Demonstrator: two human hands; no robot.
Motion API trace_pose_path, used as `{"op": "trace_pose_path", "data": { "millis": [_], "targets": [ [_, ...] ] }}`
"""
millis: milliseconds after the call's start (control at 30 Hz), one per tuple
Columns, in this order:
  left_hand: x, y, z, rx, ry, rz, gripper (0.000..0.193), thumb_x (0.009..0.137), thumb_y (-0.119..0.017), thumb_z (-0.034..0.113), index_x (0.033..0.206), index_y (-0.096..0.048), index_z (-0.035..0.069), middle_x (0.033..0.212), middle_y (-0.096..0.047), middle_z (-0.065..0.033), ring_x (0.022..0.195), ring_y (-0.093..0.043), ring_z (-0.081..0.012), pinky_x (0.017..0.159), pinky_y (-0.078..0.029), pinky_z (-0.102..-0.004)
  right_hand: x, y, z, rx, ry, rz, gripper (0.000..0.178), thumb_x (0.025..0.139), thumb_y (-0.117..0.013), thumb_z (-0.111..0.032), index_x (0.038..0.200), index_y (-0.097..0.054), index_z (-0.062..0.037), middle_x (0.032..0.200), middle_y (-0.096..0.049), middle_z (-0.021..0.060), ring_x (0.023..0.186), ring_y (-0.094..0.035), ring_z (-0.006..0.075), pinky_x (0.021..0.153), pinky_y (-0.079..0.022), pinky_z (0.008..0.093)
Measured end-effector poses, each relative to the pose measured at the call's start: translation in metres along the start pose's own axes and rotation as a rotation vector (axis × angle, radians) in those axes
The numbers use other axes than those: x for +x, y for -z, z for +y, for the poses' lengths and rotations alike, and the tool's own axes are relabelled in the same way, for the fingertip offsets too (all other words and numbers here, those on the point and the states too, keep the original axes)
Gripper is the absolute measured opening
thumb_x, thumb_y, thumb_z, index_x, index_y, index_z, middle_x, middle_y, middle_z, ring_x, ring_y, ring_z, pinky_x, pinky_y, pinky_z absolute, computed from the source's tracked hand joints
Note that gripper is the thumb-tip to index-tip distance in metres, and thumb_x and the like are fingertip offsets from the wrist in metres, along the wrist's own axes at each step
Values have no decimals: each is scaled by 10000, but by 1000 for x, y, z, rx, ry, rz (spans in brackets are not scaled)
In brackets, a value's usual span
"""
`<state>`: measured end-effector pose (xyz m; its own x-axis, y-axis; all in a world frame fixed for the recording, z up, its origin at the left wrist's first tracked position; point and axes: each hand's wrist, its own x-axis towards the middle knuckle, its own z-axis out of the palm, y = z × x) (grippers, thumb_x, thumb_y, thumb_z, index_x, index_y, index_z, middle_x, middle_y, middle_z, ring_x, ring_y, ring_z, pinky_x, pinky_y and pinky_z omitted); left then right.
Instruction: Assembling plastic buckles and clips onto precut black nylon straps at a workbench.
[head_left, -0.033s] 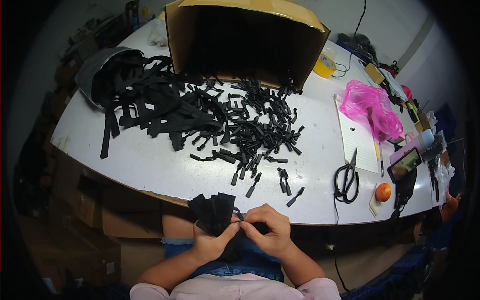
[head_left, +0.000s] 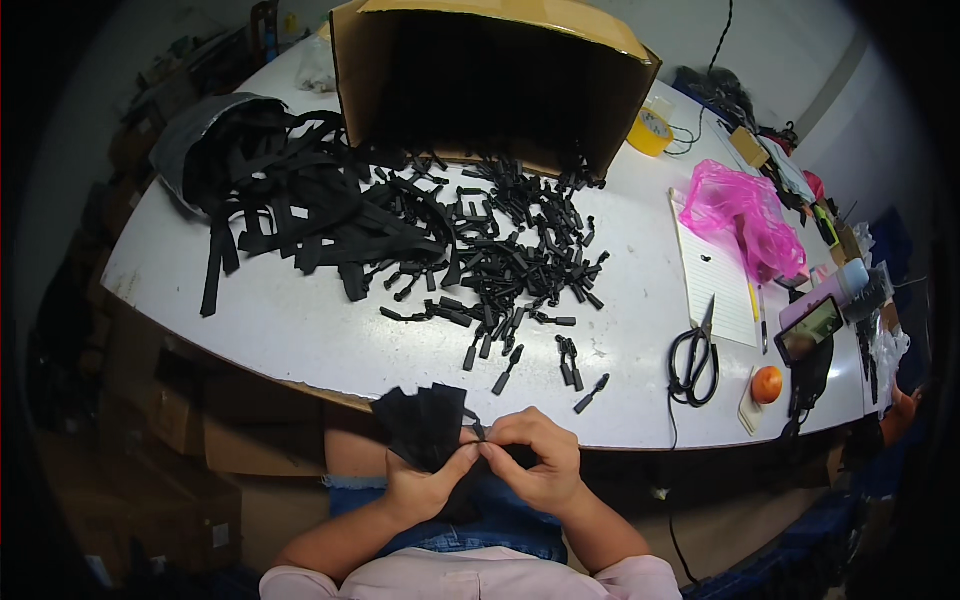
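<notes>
My left hand is closed on a bundle of black fabric strips, their ends fanned out above the fingers. Against its thumb tip, my right hand pinches a small black zipper pull partly hidden by the fingertips. Both hands meet over my lap, just off the near table edge. Beyond them a heap of black zipper pulls is strewn over the white table. More black straps spill from a grey bag at the left.
An open cardboard box lies on its side behind the heap. Toward the right are black-handled scissors, lined paper, a pink plastic bag, yellow tape, a phone and an orange round fruit.
The bundle of strips and the small pull have shifted slightly left. My hands keep the same pinch, and the things on the table look unmoved.
</notes>
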<state>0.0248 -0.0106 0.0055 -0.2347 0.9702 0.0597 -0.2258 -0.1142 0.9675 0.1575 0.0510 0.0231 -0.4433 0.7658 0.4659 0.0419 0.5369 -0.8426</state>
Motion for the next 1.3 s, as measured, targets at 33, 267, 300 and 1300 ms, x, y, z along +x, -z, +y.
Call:
{"op": "trace_pose_path", "data": {
  "millis": [33, 267, 300, 1300],
  "targets": [
    [0, -1, 2, -21, 18, 14, 124, 750, -575, -17, 873, -573, -8, 816, -581, -40, 737, -537, -86, 665, -438, -212, 0, -1, 0, 1, -1, -1, 141, 649, -625, 63, 766, -563, 15, 720, -571, 107, 617, -545, 158, 542, -424, 222],
    [0, 4, -1, -19, -49, -21, 167, 766, -560, 1, 932, -542, -11, 872, -566, -60, 794, -531, -104, 701, -435, -226, -17, -19, -2, 277, -271, 146, 131, 701, -598, 62, 819, -548, 38, 781, -530, 96, 657, -529, 117, 576, -440, 193],
    [0, 2, 0, -19, -50, -23, 167, 766, -560, 1, 932, -542, -11, 872, -566, -60, 794, -531, -104, 701, -435, -226, -19, -21, -2, 368, -332, 198, 126, 712, -590, 61, 826, -542, 41, 783, -524, 93, 658, -525, 110, 579, -445, 191],
    [2, 8, 13, -11, 85, -136, 147, 771, -567, 55, 907, -529, 14, 836, -531, -46, 607, -490, -60, 456, -400, -156, -26, -17, 1, 666, -568, -12, 91, 819, -525, -85, 850, -512, -1, 679, -493, -6, 522, -417, 42, 468, -332, 165]
  ]
}}
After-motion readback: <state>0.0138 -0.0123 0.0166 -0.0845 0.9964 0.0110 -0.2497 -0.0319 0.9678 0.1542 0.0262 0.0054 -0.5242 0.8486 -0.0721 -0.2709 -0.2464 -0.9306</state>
